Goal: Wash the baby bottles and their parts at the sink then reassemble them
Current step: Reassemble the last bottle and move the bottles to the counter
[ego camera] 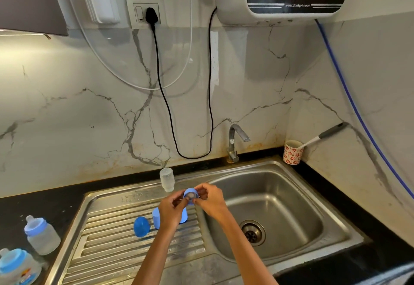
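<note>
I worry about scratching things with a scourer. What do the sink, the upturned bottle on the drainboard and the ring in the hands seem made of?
Sink: likely stainless steel, brushed grey with dull reflections. Upturned bottle: probably clear plastic, cloudy and see-through; glass cannot be ruled out. Ring, pinched by left hand and right hand: opaque light blue plastic by its look.

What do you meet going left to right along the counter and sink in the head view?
Labelled bottle → plain capped bottle → blue dome cap → left hand → blue ring → right hand → drain → red-patterned cup.
</note>
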